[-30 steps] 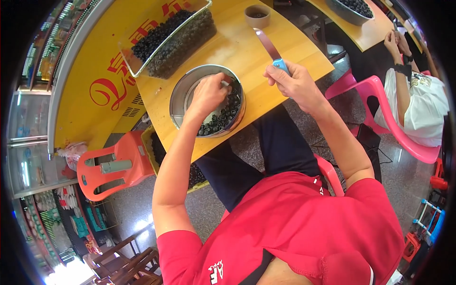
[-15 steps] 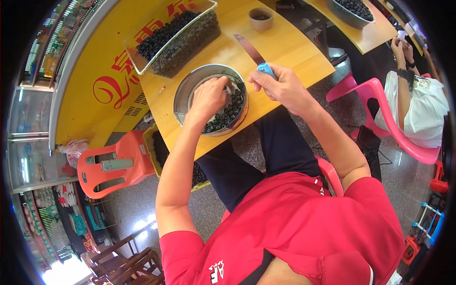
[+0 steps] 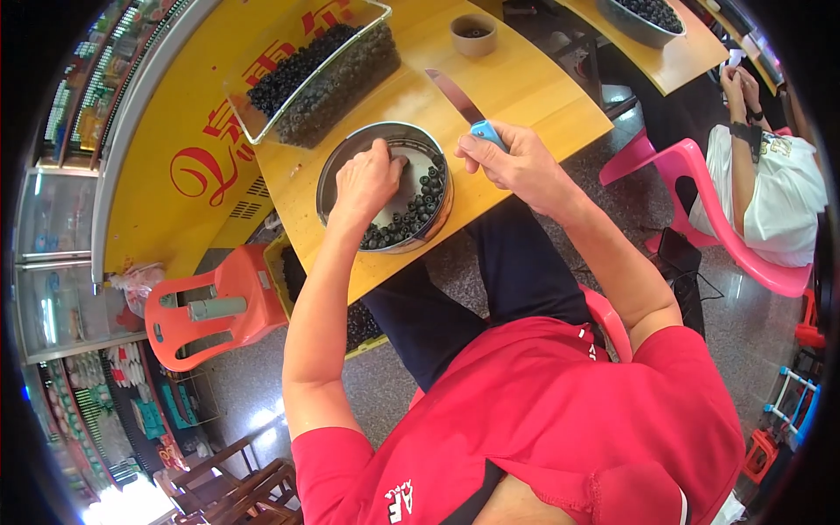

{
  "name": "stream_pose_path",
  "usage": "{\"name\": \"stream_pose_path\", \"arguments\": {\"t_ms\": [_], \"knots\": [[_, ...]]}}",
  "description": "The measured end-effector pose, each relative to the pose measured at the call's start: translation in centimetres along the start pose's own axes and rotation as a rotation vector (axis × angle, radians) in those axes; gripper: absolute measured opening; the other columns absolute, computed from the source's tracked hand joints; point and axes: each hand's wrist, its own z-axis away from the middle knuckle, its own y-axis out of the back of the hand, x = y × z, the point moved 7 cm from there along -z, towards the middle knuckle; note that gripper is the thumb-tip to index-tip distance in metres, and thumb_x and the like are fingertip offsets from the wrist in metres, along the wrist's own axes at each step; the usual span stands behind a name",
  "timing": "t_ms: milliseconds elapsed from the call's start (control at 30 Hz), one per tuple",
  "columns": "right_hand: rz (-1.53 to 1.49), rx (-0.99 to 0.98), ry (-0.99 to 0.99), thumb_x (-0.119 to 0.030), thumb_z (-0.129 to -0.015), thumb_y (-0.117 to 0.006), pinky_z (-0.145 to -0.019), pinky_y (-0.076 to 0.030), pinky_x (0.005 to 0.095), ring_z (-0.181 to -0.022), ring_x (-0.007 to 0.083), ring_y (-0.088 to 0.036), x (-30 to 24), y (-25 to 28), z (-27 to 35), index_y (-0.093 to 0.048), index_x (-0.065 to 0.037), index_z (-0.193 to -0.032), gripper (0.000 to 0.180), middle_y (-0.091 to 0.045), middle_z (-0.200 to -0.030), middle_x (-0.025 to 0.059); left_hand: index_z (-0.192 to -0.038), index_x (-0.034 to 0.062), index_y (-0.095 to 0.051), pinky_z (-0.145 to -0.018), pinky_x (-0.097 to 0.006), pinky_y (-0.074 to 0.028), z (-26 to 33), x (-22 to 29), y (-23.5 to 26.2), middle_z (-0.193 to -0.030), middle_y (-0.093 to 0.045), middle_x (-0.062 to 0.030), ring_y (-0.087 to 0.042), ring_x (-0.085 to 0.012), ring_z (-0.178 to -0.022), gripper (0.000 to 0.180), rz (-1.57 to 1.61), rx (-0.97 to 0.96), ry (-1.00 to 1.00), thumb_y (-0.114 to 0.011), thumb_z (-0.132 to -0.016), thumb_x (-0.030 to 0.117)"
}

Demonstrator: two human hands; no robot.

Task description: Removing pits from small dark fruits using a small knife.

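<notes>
A round metal pan (image 3: 327,182) stands near the table's front edge. Small dark round pieces (image 3: 418,212), resembling berries or nuts, are gathered along its right and near side. My left hand (image 3: 367,182) is inside the pan at its left half, its fingers curled closed; whatever they may hold is hidden. My right hand (image 3: 525,166) grips the blue handle of a knife (image 3: 457,96), just right of the pan. Its blade points up and to the left, away from me, above the tabletop.
A clear rectangular bin (image 3: 337,92) full of dark pieces stands behind the pan on the wooden table (image 3: 525,87). A small brown cup (image 3: 474,35) is at the back. An orange chair (image 3: 223,311) holding a bottle is at left. Someone sits on a pink chair (image 3: 731,210) at right.
My left hand has shifted left within the pan, away from the dark pieces, uncovering more of the pan's bottom. My right hand with the knife has stayed nearly still.
</notes>
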Motion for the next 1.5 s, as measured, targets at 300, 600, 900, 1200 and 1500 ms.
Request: {"name": "stream_pose_path", "arguments": {"t_ms": [300,600,900,1200,1500], "knots": [[0.01,0.0,0.011,-0.031,-0.093,-0.06,-0.046,-0.028,0.0169,-0.053,0.0004,-0.037,-0.1,0.0,-0.2,-0.063,-0.004,-0.093,0.027,-0.056,-0.075,-0.0031,-0.095,0.0034,-0.061,-0.075,-0.045,-0.046,-0.2,1.0,-0.4,-0.084,-0.066,-0.0188,-0.062,-0.0362,-0.085,0.028,0.023,-0.024,-0.1,-0.059,-0.087,0.03],[-0.116,-0.039,0.027,-0.03,-0.093,-0.06,-0.044,-0.028,0.0166,-0.053,-0.0004,-0.039,0.4,-3.7,-1.3,-0.065,-0.005,-0.097,0.025,-0.061,-0.078,-0.0021,-0.107,0.0027,-0.065,-0.049,-0.016,-0.028,4.7,1.9,2.2,-0.076,-0.055,0.006,-0.039,-0.0003,-0.059,0.022,1.537,0.086,0.005,-0.065,-0.09,0.016],[-0.335,-0.151,-0.098,-0.029,-0.094,-0.059,-0.042,-0.028,0.0184,-0.046,0.0003,-0.038,0.4,-7.8,-1.2,-0.063,-0.005,-0.094,0.024,-0.054,-0.065,-0.0052,-0.109,0.0029,-0.063,-0.048,-0.015,-0.029,7.1,1.4,3.3,-0.077,-0.058,0.0052,-0.039,0.0002,-0.057,0.022,1.778,0.295,-0.039,-0.065,-0.09,0.014],[-0.49,-0.11,-0.119,-0.022,-0.093,-0.061,-0.041,-0.028,0.0172,-0.047,-0.0004,-0.039,0.5,-7.5,-1.4,-0.059,-0.008,-0.092,0.014,-0.048,-0.061,-0.0082,-0.114,0.0015,-0.061,-0.06,-0.015,-0.03,8.6,2.1,4.2,-0.074,-0.045,0.0081,-0.038,-0.0002,-0.068,0.028,1.407,0.452,-0.037,-0.068,-0.087,0.009],[-0.478,-0.151,-0.192,-0.024,-0.094,-0.059,-0.042,-0.029,0.0169,-0.046,-0.0001,-0.038,-0.2,-8.3,-1.1,-0.059,-0.007,-0.087,0.018,-0.052,-0.066,-0.0061,-0.106,0.0016,-0.063,-0.058,-0.016,-0.032,9.9,1.4,4.5,-0.07,-0.048,0.0085,-0.04,-0.0003,-0.064,0.024,1.439,0.538,0.002,-0.071,-0.085,0.009]]}}
